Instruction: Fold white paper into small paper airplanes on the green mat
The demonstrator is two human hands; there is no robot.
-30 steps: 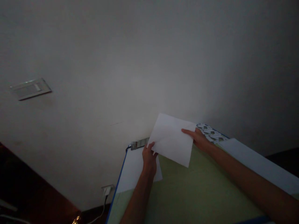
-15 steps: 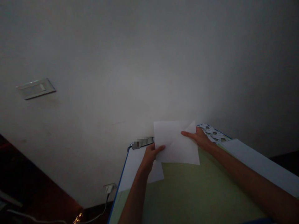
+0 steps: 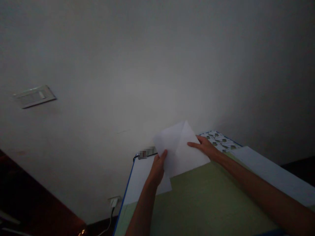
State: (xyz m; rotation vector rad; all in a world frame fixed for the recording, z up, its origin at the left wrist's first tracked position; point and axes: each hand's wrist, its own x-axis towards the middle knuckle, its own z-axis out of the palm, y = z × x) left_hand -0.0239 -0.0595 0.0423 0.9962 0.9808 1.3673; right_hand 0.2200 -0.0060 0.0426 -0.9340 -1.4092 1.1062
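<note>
A white sheet of paper [image 3: 180, 157] is held up over the green tabletop [image 3: 192, 203], creased along a line from its top corner. My left hand [image 3: 157, 168] grips its left edge, thumb on the near face and the other fingers hidden behind. On the right side my right hand [image 3: 204, 147] pinches the same sheet, with the thumb lying across its face. Beneath my left hand, another white sheet [image 3: 137, 183] lies flat on the table's left part.
A partly blurred dark flat object [image 3: 147, 153] lies at the table's back left. Folded white paper pieces [image 3: 219, 141] cover the back right corner, near a long white sheet [image 3: 273, 173]. On the wall are a switch plate [image 3: 35, 96] and a plugged-in charger [image 3: 113, 202].
The held sheet has turned counterclockwise, so its top corner now points up and its lower edge slopes. My right hand has shifted slightly left and down.
</note>
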